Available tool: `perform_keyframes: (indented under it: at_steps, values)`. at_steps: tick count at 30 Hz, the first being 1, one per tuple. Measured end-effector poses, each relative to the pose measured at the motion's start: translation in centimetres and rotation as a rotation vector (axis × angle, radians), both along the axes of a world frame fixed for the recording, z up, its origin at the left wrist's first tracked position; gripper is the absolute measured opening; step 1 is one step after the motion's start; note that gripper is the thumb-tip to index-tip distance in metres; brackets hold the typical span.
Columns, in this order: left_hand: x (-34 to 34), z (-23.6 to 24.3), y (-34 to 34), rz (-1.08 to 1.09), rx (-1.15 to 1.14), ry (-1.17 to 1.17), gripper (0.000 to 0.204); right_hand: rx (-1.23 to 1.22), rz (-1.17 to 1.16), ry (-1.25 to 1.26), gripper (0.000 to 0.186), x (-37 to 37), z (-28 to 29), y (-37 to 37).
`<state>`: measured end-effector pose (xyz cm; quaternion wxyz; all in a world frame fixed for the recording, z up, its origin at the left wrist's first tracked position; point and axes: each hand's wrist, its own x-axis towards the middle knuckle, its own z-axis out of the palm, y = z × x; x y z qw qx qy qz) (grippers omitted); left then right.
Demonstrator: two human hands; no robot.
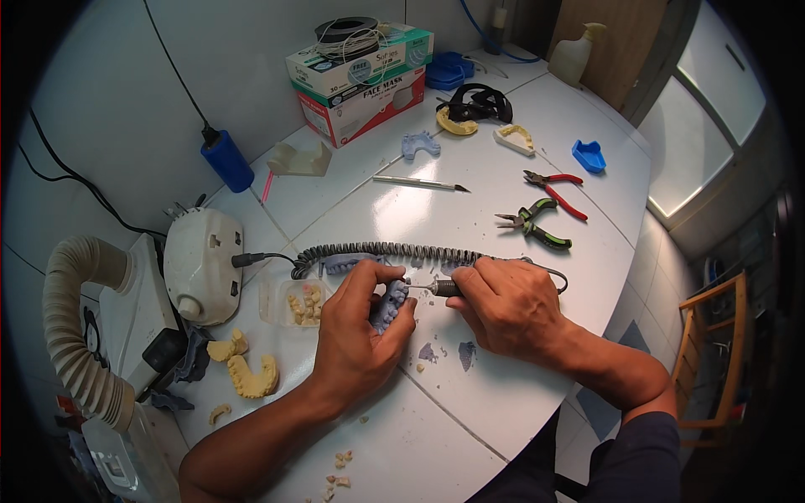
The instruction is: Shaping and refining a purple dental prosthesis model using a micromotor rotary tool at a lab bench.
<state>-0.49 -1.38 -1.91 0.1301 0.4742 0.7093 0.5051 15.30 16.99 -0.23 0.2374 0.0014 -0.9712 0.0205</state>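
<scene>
A blue-grey plaster dental cast (390,303) is gripped by the left hand (359,335). A slim metal rotary handpiece (436,289) is held against it by the right hand (510,308). Green-handled pliers (537,225) are seen beyond the right hand.

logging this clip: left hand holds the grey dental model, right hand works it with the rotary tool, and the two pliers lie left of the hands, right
Not quite. The pliers lie up and to the right of the hands, not left, as the head view shows. The rest holds: the left hand holds the grey dental model and the right hand works it with the rotary tool.
</scene>
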Motion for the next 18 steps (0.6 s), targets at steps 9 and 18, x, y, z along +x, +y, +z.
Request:
perform_keyframes:
  at_steps: [9, 18]
  values:
    - [0.0, -0.1, 0.1, -0.001, 0.028, 0.015, 0.028, 0.0, 0.001, -0.004, 0.025, 0.0, 0.0, 0.0]
    - [0.2, 1.3, -0.5, -0.06, 0.048, -0.259, 0.033, -0.046, -0.006, 0.062, 0.026, 0.2, -0.4, 0.3]
